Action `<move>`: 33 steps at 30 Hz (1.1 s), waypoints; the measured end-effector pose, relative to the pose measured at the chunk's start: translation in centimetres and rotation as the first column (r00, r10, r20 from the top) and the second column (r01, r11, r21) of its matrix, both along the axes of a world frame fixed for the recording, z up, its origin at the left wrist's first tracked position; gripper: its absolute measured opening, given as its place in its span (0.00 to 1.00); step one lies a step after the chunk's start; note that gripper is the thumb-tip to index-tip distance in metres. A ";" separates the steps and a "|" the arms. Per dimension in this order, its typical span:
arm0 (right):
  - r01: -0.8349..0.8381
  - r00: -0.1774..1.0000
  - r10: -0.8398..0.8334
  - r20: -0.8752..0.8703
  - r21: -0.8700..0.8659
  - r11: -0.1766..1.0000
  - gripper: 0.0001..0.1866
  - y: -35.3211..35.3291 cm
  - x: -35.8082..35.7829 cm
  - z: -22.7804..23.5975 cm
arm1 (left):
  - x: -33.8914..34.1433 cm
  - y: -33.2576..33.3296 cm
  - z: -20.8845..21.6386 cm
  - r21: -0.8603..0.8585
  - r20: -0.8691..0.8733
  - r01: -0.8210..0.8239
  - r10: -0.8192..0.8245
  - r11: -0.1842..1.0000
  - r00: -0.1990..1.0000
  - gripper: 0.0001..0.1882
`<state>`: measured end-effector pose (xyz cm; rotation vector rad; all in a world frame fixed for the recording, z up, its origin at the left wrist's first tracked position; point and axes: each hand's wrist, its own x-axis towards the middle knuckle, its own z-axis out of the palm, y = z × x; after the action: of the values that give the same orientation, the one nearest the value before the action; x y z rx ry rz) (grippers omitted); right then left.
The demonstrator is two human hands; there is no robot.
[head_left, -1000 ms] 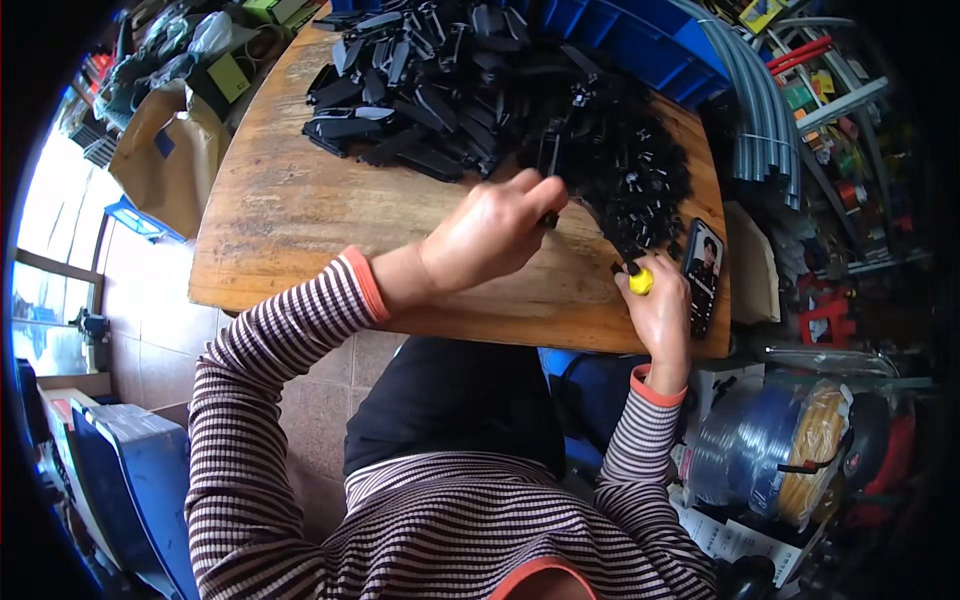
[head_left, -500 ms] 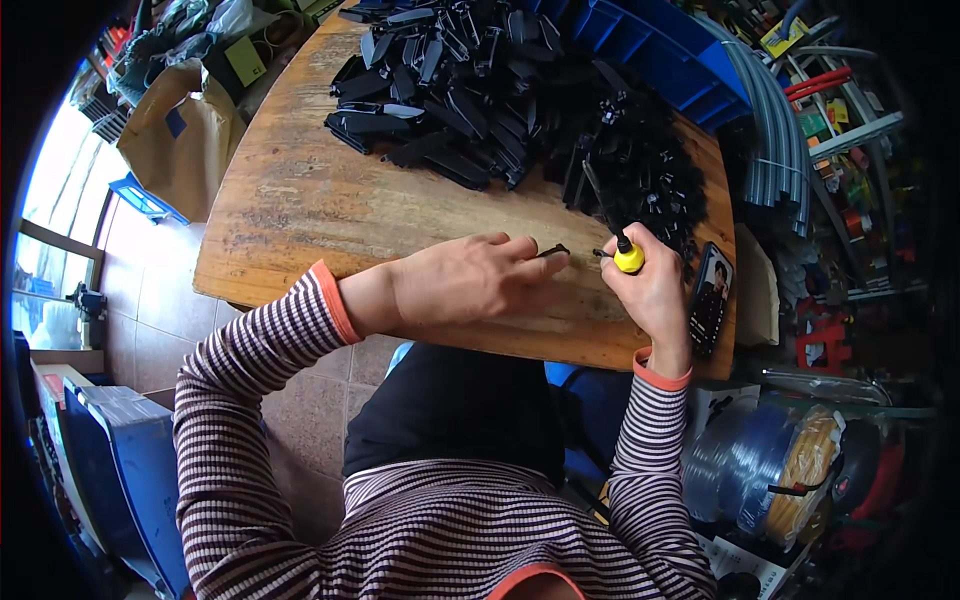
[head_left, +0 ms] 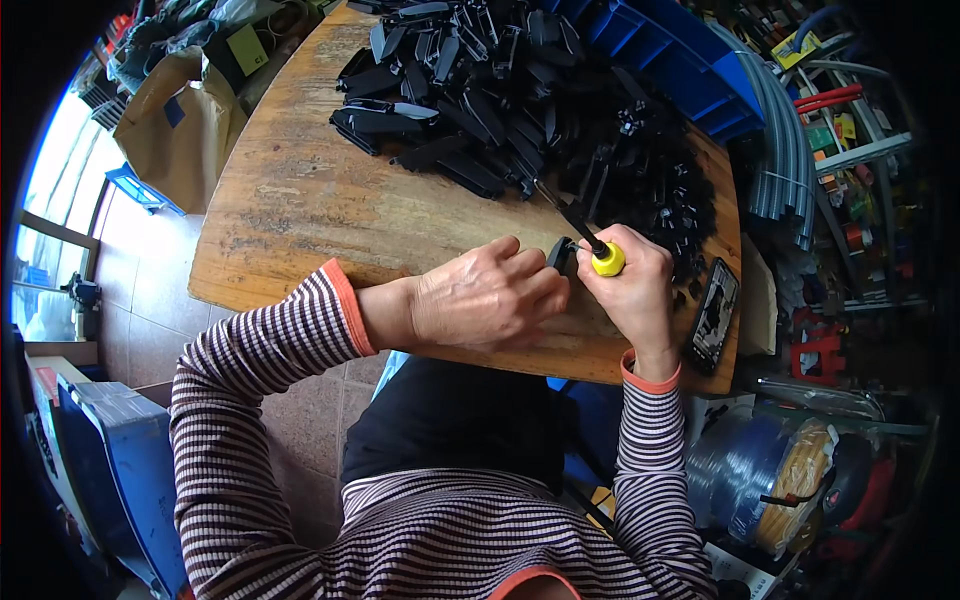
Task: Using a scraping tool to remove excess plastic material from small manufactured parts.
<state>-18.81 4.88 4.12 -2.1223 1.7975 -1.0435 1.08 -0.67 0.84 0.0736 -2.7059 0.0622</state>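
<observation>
Over the near side of a wooden counter (head_left: pixel 290 212), a person's right hand (head_left: pixel 637 285) has a closed grip on a yellow-and-black tool (head_left: pixel 608 262) that slants toward the counter's far side. The left hand (head_left: pixel 490 297) curls just beside it, its fingertips hidden; whether that grip has hold of the small black part (head_left: pixel 561 253) between the hands cannot be told. A heap of black pieces (head_left: pixel 470 112) lies across the counter's far side, a phone (head_left: pixel 714 315) along its right edge, a blue crate (head_left: pixel 680 62) at its far right.
</observation>
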 end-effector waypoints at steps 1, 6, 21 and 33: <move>0.002 1.000 -0.002 -0.013 0.016 1.000 0.07 -0.1 0.1 0.0 | 0.0 -0.2 -0.1 0.003 -0.001 -0.004 0.004 1.000 1.000 0.17; 0.003 0.997 -0.001 -0.074 0.037 0.999 0.08 -0.6 0.2 -0.4 | -0.9 -1.2 -1.3 -0.112 -0.180 0.119 -0.138 0.987 0.974 0.12; 0.027 0.928 0.015 -0.373 0.105 0.994 0.13 -1.3 1.2 0.7 | -3.2 0.3 -2.4 -0.219 -0.301 0.084 -0.149 0.972 0.942 0.06; -0.123 0.886 0.171 -0.431 0.138 0.983 0.11 -1.7 0.6 1.2 | -2.9 1.3 -2.2 -0.165 -0.154 0.072 -0.098 0.984 0.983 0.10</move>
<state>-18.22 3.22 5.32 -2.5289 1.7740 -0.4356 -1.87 0.60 -1.38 -0.0821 -2.5284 0.2361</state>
